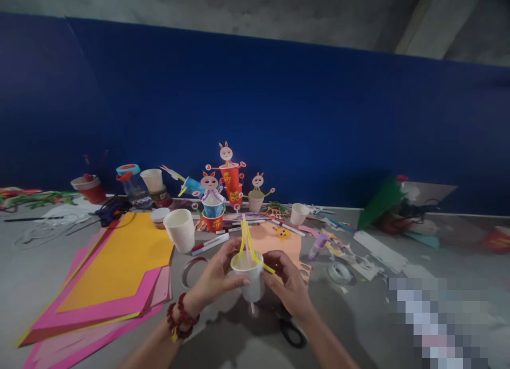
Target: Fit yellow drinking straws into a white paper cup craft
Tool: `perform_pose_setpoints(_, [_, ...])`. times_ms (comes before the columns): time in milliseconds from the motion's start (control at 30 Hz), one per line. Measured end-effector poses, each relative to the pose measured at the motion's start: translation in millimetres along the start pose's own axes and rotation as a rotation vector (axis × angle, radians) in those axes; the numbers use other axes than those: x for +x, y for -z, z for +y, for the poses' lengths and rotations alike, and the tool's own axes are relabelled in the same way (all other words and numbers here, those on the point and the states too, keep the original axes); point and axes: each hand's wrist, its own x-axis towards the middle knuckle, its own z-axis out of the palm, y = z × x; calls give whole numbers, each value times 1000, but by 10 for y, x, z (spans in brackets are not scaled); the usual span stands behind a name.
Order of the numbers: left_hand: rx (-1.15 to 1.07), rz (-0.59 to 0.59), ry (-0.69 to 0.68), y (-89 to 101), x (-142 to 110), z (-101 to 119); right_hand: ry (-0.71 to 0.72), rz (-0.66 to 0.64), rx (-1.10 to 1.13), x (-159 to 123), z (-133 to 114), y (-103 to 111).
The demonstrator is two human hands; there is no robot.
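Note:
A white paper cup [253, 286] stands between my hands, with yellow strips [249, 236] and a pale pink strip [244, 241] rising out of its mouth. One yellow strip end sticks out to the right, and a pink end shows beneath the cup. My left hand [220, 273], with red beads at the wrist, grips the cup's left side, thumb across the front. On the other side, my right hand [290, 284] curls its fingers against the cup close to the yellow end. Black-handled scissors [292, 333] lie below my right hand, their blades partly hidden.
Coloured paper sheets [127, 263] are stacked at left. Cup figures with rabbit-like faces [213, 209] stand at the back, near a larger white cup [180, 230]. Tape [340, 273], a glue stick [317, 247] and paper scraps lie right. Behind the table rises a blue panel [255, 103].

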Motion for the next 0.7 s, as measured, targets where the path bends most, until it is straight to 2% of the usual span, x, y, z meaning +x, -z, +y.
perform_pose_setpoints(133, [29, 71, -15, 1, 2, -24, -45, -99, 5, 12, 3, -49])
perform_pose_setpoints(233, [64, 136, -60, -15, 7, -17, -39, -93, 42, 33, 14, -94])
perform_pose_setpoints(367, [155, 475, -79, -39, -37, 26, 7, 14, 68, 81, 38, -113])
perform_pose_setpoints(400, [177, 527, -67, -48, -57, 35, 15, 34, 64, 92, 41, -111])
perform_pose_setpoints(467, [204, 510, -27, -83, -94, 39, 30, 61, 38, 112, 36, -105])
perform_pose_setpoints(567, [192, 356, 52, -179, -116, -20, 42, 83, -20, 126, 3, -114])
perform_pose_setpoints(633, [80, 300, 118, -252, -112, -89, 44, 68, -42, 122, -25, -140])
perform_pose_setpoints(700, [-39, 313, 167, -304, -108, -145, 59, 37, -65, 107, -47, -178])
